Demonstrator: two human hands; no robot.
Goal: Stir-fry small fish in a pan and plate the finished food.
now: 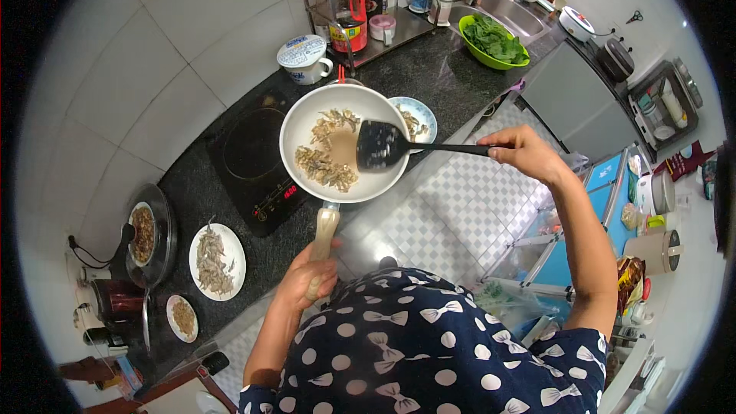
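My left hand [309,278] grips the pale handle of a white frying pan [299,121], lifted off to the right of a black induction cooktop [247,149] whose red display is lit. Small brown pieces of food, perhaps little fish, [325,169] lie in the pan around a pool of cloudy brownish liquid. In my right hand [526,152] is the handle of a black spatula [380,145]. Its blade is inside the pan, at the right side of the liquid. Partly hidden behind the pan's right rim, a small patterned plate [424,112] holds similar pieces.
A plate of small grey fish or shrimp [214,261], a small dish of brown bits [184,319] and a wok [164,241] stand left. A lidded white mug [303,60], a metal rack [379,49] and a green bowl of leaves [494,43] line the counter's back. Blue shelving [601,207] is right.
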